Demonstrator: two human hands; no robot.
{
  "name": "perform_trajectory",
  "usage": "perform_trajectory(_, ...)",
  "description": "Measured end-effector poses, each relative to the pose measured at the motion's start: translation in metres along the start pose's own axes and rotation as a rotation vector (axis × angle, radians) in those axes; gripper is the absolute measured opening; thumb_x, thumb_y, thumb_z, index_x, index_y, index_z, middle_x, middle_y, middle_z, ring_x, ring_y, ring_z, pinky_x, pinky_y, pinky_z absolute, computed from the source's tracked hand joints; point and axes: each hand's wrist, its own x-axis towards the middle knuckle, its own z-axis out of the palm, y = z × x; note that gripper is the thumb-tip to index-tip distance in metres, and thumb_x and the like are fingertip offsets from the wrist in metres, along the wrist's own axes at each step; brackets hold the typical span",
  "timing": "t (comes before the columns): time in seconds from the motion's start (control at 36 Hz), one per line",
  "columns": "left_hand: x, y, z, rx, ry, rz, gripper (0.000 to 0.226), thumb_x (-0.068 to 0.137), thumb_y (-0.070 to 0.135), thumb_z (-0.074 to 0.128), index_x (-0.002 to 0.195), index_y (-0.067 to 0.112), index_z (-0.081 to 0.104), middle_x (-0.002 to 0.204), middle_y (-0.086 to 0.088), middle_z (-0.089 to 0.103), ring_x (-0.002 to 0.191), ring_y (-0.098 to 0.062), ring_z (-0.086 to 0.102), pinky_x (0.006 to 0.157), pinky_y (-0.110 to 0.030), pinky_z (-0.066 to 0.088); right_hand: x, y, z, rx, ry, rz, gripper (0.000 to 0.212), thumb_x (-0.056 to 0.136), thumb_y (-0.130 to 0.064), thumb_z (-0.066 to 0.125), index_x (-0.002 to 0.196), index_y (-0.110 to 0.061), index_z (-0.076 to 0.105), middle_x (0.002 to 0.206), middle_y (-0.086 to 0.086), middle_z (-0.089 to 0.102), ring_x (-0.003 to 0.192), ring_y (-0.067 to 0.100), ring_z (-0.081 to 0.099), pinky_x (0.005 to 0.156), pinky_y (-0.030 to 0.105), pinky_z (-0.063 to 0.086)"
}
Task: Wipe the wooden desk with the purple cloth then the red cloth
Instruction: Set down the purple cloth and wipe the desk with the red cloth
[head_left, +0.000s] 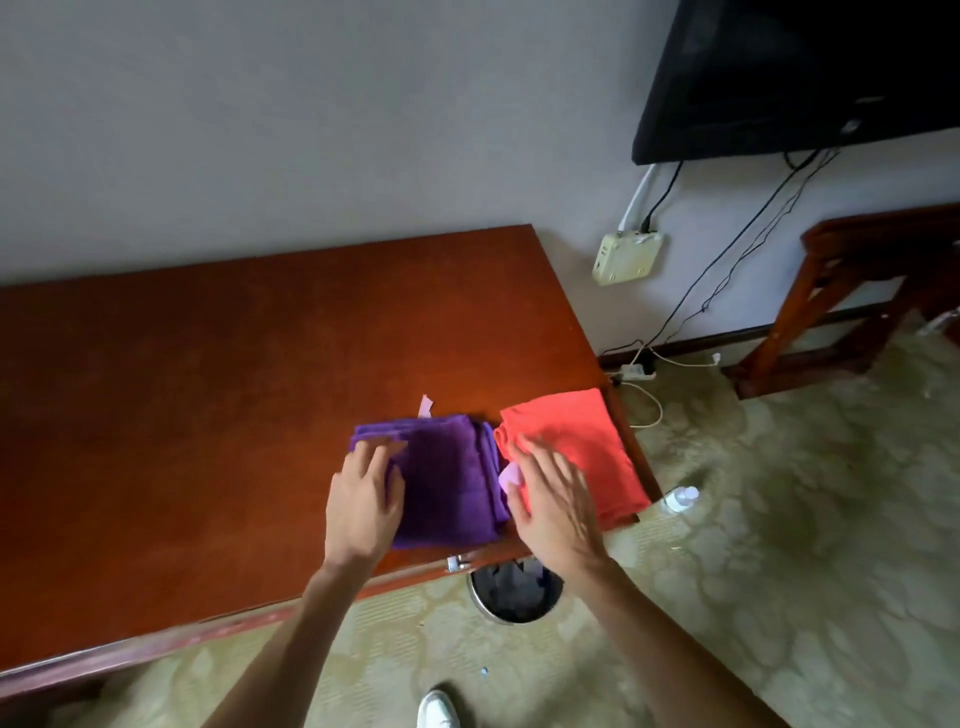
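A folded purple cloth (447, 478) lies near the front right of the wooden desk (208, 389). Right beside it, at the desk's right end, lies a folded red cloth (576, 441). My left hand (363, 504) rests flat with spread fingers on the purple cloth's left edge. My right hand (550, 499) hovers, fingers apart, over the seam between the two cloths, covering the red cloth's left part. A pale tag (425, 406) sticks out behind the purple cloth, and another pale tag (510, 475) shows by my right thumb.
A round waste bin (514, 592) stands on the carpet below the desk's front edge. A plastic bottle (681, 498) lies on the floor right of the desk. A wall-mounted TV (800, 73), hanging cables, a power strip (636, 370) and a wooden stand (852, 291) are at the right.
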Motion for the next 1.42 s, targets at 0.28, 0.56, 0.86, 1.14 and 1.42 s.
perform_trajectory(0.28,0.048,0.024,0.061,0.091,-0.093,0.011,0.037,0.093,0.031,0.043,0.125,0.023,0.061,0.126,0.001,0.060,0.107,-0.026,0.060,0.087,-0.041,0.046,0.030,0.072,0.027,-0.202,-0.029,-0.065,0.057,0.105,-0.046,0.031,0.159,-0.031,0.032,0.168,-0.001,0.025,0.155,0.020,0.023,0.123,0.049,0.026)
perform_trajectory(0.56,0.039,0.032,0.083,0.188,-0.061,0.023,0.040,0.098,0.031,0.042,0.132,0.016,0.059,0.149,-0.007,0.044,0.132,-0.027,0.048,0.111,-0.045,0.035,0.118,0.106,0.037,-0.209,-0.054,0.030,0.065,0.097,-0.054,0.032,0.160,-0.034,0.028,0.169,0.002,0.024,0.156,0.023,0.019,0.124,0.052,0.017)
perform_trajectory(0.86,0.036,0.042,0.082,0.233,-0.035,-0.081,0.042,0.096,0.035,0.045,0.135,0.024,0.058,0.135,-0.004,0.051,0.117,-0.026,0.050,0.100,-0.039,0.040,0.255,0.124,0.051,-0.169,-0.142,-0.154,0.086,0.087,-0.082,0.011,0.160,-0.038,0.022,0.170,0.001,0.018,0.158,0.024,0.012,0.125,0.056,0.007)
perform_trajectory(1.14,0.043,0.040,0.085,0.148,-0.049,-0.135,0.044,0.095,0.040,0.045,0.134,0.026,0.061,0.134,0.000,0.051,0.113,-0.020,0.051,0.107,-0.027,0.032,0.426,0.124,0.074,-0.190,-0.230,-0.245,0.077,0.093,-0.080,0.025,0.160,-0.043,0.018,0.172,-0.001,0.012,0.158,0.022,0.008,0.125,0.056,0.004)
perform_trajectory(1.42,0.045,0.035,0.088,0.118,-0.048,-0.141,0.044,0.093,0.041,0.048,0.134,0.030,0.061,0.135,0.001,0.052,0.113,-0.016,0.051,0.105,-0.028,0.035,0.474,0.128,0.085,-0.233,-0.279,-0.242,0.077,0.094,-0.080,0.019,0.161,-0.043,0.011,0.172,-0.002,0.007,0.158,0.020,0.004,0.126,0.056,0.002)
